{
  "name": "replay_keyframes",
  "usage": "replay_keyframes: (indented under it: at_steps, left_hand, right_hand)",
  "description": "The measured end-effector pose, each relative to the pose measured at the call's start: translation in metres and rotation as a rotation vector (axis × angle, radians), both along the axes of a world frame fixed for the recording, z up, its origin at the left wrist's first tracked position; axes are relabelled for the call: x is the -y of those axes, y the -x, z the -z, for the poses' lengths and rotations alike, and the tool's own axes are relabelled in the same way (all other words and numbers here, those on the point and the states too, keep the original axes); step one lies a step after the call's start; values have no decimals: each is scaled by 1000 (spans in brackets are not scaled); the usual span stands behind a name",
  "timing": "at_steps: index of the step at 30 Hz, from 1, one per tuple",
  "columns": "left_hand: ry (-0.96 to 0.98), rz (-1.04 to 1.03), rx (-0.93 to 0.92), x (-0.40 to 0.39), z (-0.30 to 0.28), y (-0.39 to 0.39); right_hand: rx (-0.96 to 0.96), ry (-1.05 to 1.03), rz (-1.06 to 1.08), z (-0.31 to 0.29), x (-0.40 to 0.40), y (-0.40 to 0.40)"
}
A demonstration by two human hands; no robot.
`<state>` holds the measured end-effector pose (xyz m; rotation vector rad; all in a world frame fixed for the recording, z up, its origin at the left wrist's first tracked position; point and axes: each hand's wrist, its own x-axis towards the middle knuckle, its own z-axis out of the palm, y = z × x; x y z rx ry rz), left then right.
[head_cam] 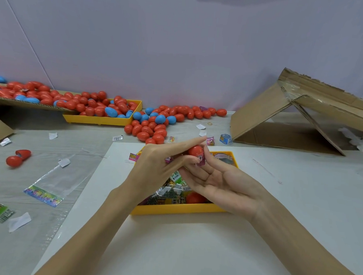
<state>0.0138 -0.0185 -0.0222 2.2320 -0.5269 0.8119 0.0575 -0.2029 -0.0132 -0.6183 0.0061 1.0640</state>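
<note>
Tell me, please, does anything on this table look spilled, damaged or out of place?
Yes. Red and blue eggs lie spilled past the far yellow tray onto the table. One opened red egg lies alone at left. The cardboard box at right is torn and lies on its side.

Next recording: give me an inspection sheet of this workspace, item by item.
Surface: white sheet lying on a grey table.
Job's things: red egg with a pink packet against it, held above the near yellow tray, which is full of small packets.
Clutter: loose red and blue eggs, far yellow tray heaped with eggs, opened egg, clear bags, paper scraps.
Grippers: left hand holds the red egg; right hand pinches the pink packet.
Cables: nothing seen.
Surroundings: plain wall; torn cardboard box at right.
</note>
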Motion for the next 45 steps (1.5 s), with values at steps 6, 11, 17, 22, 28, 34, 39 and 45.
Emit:
replay_keyframes:
  at_steps: [6, 11, 17, 22, 28, 34, 39, 45]
  left_hand:
    - [57, 16, -37, 1, 1, 0]
    - [353, 187, -270, 10, 2, -1]
    - [461, 130, -234, 19, 3, 2]
    - [419, 130, -240, 16, 2, 1]
    - [400, 102, -205, 15, 3, 1]
    - [353, 73, -149, 18, 3, 1]
    - [314, 54, -107, 20, 2, 3]
    - [422, 161, -233, 24, 0, 1]
  right_hand:
    - [-62, -8, 35, -1, -2, 3]
    - [5, 6, 127, -3, -4, 5]
    - [133, 86, 131, -4, -3, 5]
    - [140, 63, 139, -5, -2, 6]
    - [126, 26, 149, -7, -5, 9]
    - [77, 17, 164, -10, -6, 10]
    - [151, 32, 171, -9, -6, 9]
    - [459, 148, 297, -3, -3, 4]
